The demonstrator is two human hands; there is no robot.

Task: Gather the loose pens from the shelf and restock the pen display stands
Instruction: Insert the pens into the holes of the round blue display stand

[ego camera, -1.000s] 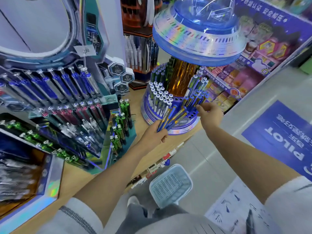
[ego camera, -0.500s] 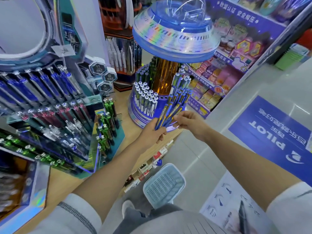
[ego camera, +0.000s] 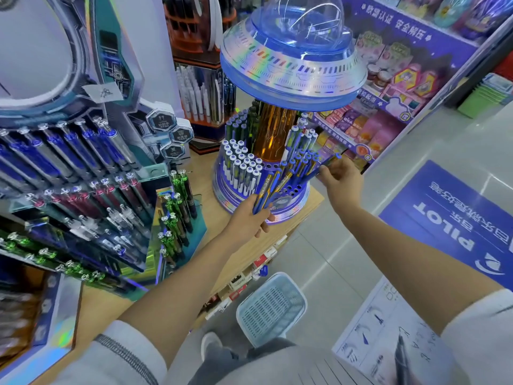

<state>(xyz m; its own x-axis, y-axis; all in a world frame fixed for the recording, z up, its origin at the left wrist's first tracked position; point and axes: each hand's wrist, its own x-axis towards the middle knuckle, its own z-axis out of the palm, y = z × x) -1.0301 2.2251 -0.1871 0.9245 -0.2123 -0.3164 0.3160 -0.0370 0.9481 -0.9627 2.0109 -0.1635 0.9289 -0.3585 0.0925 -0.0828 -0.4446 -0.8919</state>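
Nearby, faced the round pen stand (ego camera: 294, 202) on the shelf corner. Clutched fanned blue pens (ego camera: 270, 187) before it in the curled left hand (ego camera: 247, 220). Pinched one pen (ego camera: 329, 161) in the right hand (ego camera: 341, 176), beside its rim. Risked spilling the fan through slack grip.

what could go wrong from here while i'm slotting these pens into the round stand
1. The pen bundle fans loosely out of the left hand; some might slip and drop toward the floor.
2. The right hand holds a single pen at a slant beside crowded standing pens; it may knock them askew.
3. The round stand sits near the shelf corner; a hard push could shift it.
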